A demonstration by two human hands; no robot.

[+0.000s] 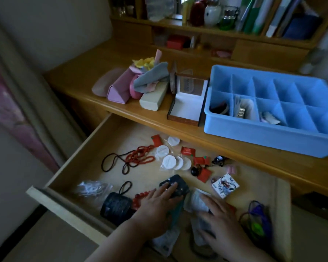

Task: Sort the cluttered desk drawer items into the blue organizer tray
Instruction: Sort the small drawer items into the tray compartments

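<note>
The open wooden drawer (87, 159) holds mixed clutter. My left hand (155, 203) lies with straight fingers on a dark case (178, 183) near the drawer's front. My right hand (220, 220) rests flat on clear plastic packets (195, 202) beside it. Further back lie a red bead necklace (140, 156), white round discs in bags (169, 157), red sachets (201, 163) and a small printed box (224, 185). The blue organizer tray (273, 140) stands on the desk at the right, with small items in its three near-left compartments.
A black woven pouch (116, 205) and a clear bag (91, 190) lie at the drawer's left front; a purple-green tangle (257, 220) lies at its right. On the desk are pink and beige cases (121, 87) and an open white-lined box (187, 104). Shelves with books rise behind.
</note>
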